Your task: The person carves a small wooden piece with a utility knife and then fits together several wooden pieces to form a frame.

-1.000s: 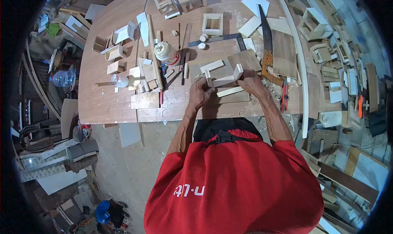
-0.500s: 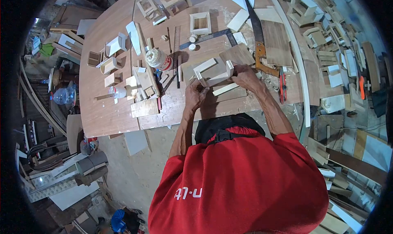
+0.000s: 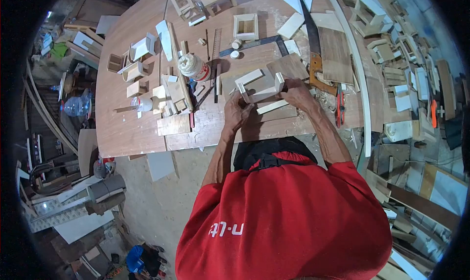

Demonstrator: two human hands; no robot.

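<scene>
A small U-shaped frame of pale wood (image 3: pixel 263 94) is held up between both hands, just above the table. My left hand (image 3: pixel 237 111) is closed on its left end piece. The upright right end piece is gripped by my right hand (image 3: pixel 299 94), whose fingertips are partly hidden behind the wood. One loose wooden strip (image 3: pixel 272 107) lies on the near side of the frame, between the hands. Beyond the frame is another pale strip (image 3: pixel 249 77). Under them lies a flat board (image 3: pixel 281 114).
A handsaw (image 3: pixel 313 50) and red-handled pliers (image 3: pixel 340 106) lie to the right. A metal square (image 3: pixel 259 44) sits farther back. Left of my hands stand an open glue jar (image 3: pixel 196 68) and several small wooden boxes (image 3: pixel 133 70). A long pale strip (image 3: pixel 361 84) borders the right side.
The view has shifted slightly, so the table appears a little displaced. Both hands keep their hold on the wooden frame, which has hardly moved.
</scene>
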